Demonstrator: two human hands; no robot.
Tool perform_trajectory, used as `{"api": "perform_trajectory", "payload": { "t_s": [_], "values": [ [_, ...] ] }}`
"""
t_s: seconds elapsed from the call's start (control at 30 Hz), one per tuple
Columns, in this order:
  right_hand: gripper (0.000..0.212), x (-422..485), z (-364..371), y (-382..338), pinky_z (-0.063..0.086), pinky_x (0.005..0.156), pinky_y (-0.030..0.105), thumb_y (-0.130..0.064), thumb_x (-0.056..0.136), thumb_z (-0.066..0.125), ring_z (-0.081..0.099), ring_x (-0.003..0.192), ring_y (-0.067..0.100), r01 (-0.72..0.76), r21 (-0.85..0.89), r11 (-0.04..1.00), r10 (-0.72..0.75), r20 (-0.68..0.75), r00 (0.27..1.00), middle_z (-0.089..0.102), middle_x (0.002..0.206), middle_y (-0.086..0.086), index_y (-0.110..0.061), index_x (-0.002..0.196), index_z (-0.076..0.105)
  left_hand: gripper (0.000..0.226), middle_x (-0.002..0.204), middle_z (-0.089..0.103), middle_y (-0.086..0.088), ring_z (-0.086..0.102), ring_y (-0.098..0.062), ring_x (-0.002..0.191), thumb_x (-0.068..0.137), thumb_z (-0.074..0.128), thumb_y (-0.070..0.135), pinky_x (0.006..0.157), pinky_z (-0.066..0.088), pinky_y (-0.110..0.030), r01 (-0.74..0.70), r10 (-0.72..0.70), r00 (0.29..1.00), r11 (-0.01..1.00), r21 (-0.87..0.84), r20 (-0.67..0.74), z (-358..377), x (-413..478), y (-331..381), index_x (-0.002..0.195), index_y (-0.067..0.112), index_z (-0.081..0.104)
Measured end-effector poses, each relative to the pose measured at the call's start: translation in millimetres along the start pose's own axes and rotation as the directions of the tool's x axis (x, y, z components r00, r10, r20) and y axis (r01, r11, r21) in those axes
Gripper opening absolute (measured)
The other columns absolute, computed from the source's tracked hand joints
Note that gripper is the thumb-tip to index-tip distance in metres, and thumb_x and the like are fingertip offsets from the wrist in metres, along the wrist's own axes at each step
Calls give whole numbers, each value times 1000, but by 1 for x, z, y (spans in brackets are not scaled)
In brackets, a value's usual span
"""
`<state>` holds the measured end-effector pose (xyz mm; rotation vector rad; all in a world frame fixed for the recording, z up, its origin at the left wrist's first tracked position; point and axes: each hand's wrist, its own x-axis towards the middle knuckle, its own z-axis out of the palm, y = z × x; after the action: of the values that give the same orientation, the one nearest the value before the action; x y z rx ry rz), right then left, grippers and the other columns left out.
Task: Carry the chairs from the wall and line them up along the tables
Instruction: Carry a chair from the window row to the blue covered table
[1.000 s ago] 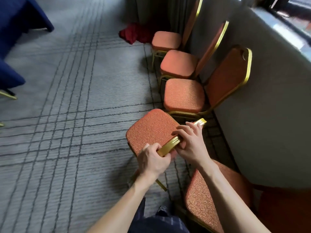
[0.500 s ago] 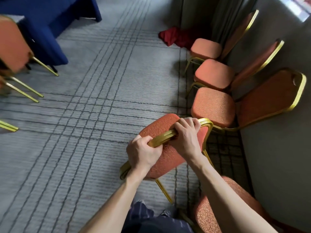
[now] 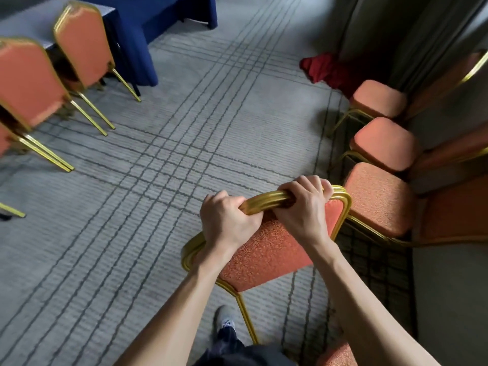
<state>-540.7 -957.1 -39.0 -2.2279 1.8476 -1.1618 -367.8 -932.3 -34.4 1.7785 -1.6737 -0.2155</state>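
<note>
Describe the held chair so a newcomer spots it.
Follow the chair row along the right wall toward the camera. Off its near end, the held chair alone has a left hand and right hand gripping its gold rail.

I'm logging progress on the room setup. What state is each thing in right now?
Left hand: grips the top rail.
Right hand: grips the same rail.
Held chair: out of the row, in both hands.
Wall chairs: upright in a row.
Table chairs: upright at the blue table.
Red cloth: crumpled on the carpet.
</note>
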Motion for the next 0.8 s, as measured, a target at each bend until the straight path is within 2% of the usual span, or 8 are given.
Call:
{"api": "perform_trajectory", "payload": {
  "t_s": [0.17,0.23,0.37,0.4,0.5,0.57,0.67,0.8],
  "values": [
    [21,16,13,-13,29,98,47,-21,70,86,49,90,16,-16,20,1000,17,-46,999,61,83,-10,-21,88,75,41,55,29,9,29,-19,55,65,81,39,61,13,-32,-92,95,994,994,53,-58,-19,30,-7,47,20,50],
    [21,20,20,-15,31,97,49,-22,70,84,49,90,16,-11,34,999,14,-67,998,61,83,-11,-21,89,75,46,56,24,12,24,-16,56,64,85,38,62,12,-32,-125,129,989,990,64,-69,-22,38,-10,46,20,47],
    [20,21,42,-15,29,96,42,-23,71,81,50,89,17,-38,60,998,41,-50,998,61,83,-10,-21,90,75,40,57,16,18,20,-12,62,68,79,44,63,15,-29,-145,149,986,988,63,-77,-18,49,-24,47,20,54],
    [19,21,49,-15,30,96,42,-22,71,80,51,89,18,-50,64,997,51,-26,998,62,84,-9,-20,90,75,36,56,22,18,21,-12,62,67,78,45,65,17,-29,-128,133,990,989,73,-56,-14,51,-31,49,21,59],
    [24,19,78,-16,32,95,39,-11,68,83,51,90,23,-74,55,996,70,84,994,62,84,-6,-17,88,71,25,58,47,2,31,-17,63,64,79,46,68,26,-32,-32,26,999,989,142,42,6,54,-61,58,24,70],
    [23,14,96,-18,31,91,38,-9,69,79,50,88,25,-95,35,995,89,139,986,60,84,-4,-16,87,68,27,60,48,2,42,-21,65,63,76,48,70,30,-33,-8,-11,994,983,181,104,14,53,-78,58,23,69],
    [17,16,112,-14,32,89,41,-19,73,71,49,88,24,-159,-13,987,159,124,979,59,86,-5,-18,89,65,29,53,46,3,45,-22,64,62,76,42,71,33,-35,-100,85,990,985,140,113,20,68,-86,52,20,61],
    [26,44,111,0,35,83,40,-20,74,80,54,87,27,-177,-84,981,189,166,968,63,88,-3,-18,93,62,28,60,56,5,48,-22,67,71,72,42,71,34,-38,-212,202,975,968,135,88,31,99,-76,55,21,61]
  ]
}}
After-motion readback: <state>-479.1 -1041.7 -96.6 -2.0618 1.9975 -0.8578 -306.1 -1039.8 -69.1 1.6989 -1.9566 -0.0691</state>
